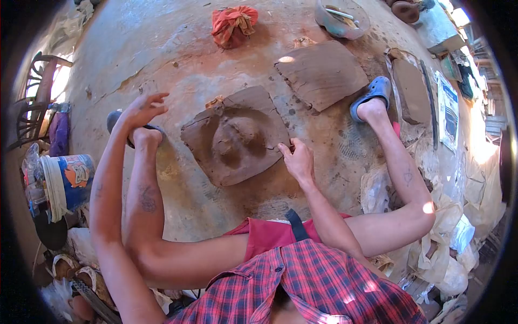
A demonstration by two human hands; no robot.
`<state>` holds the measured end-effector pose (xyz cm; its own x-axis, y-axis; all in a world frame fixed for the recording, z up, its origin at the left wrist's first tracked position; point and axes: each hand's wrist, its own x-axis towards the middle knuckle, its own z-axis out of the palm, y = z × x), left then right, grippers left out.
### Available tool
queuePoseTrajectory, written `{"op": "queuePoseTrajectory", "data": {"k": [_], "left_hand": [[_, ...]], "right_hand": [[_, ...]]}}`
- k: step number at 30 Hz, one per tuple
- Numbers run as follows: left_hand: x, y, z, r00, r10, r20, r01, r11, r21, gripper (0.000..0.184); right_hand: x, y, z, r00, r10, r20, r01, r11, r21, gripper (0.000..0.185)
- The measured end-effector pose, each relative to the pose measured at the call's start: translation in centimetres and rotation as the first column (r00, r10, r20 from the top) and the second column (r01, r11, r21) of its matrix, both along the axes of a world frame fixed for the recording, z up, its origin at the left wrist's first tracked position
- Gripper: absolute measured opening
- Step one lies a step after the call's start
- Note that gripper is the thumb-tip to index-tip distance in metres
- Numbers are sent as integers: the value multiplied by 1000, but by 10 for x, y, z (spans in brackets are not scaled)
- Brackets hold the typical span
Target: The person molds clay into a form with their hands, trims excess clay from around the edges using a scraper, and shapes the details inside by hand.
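Observation:
A brown clay slab (253, 100) lies on the floor between my legs, draped over a raised form with rounded bumps and hollows. My right hand (300, 162) is closed at its right edge, thumb and fingers pinching the clay there. A short dark line runs in the clay by the fingertips; whether it is a crack or a thin tool I cannot tell. My left hand (144, 110) hangs in the air left of the slab, above my foot, fingers spread and holding nothing. Up and to the right rests a second, flat clay slab (326, 75).
Beyond the slabs sit a red cloth bundle (233, 26) and a basin (345, 20) with tools in it. At the right are a clay block (411, 89), a dark rod (430, 108) and plastic sheeting (445, 227). A white-and-blue bucket (70, 181) stands left.

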<state>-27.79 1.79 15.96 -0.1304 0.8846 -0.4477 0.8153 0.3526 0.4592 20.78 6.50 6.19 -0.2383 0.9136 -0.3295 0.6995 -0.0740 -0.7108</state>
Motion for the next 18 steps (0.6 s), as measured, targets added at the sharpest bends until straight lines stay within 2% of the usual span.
{"op": "queuePoseTrajectory", "data": {"k": [2,4,6,8,9,12,13,14,15,16,17,18], "left_hand": [[0,-24,3,987,113,118,-103,991,-90,64],[0,-49,1,987,105,122,-94,991,-94,64],[6,-70,1,987,110,118,-99,991,-92,64],[17,-86,4,963,158,219,-143,986,-82,61],[21,-90,2,961,168,218,-154,985,-80,61],[33,-97,-16,847,260,464,-290,957,-6,56],[33,-96,-15,847,261,462,-292,956,-5,56],[33,-95,-14,898,227,376,-255,967,23,53],[37,-94,-11,939,191,286,-212,976,48,51],[41,-93,-8,940,189,285,-210,977,46,51],[46,-90,-5,929,201,310,-229,972,59,50],[49,-87,-5,918,210,337,-247,966,71,48]], "right_hand": [[1,3,2,998,0,59,0,1000,-9,38],[-2,8,0,974,112,195,-123,991,45,35],[1,13,0,970,150,193,-157,987,24,34],[4,20,0,962,198,188,-203,979,4,33],[5,22,-2,956,230,181,-236,972,9,33],[7,32,1,926,328,187,-336,942,16,34],[9,37,5,899,384,209,-396,918,16,34],[12,43,8,899,386,208,-397,918,15,34],[16,50,12,831,479,281,-501,865,8,32],[18,56,16,749,561,352,-597,802,-8,30],[18,64,22,752,557,353,-593,805,-8,30],[19,72,28,643,578,503,-634,770,-73,27]]}}
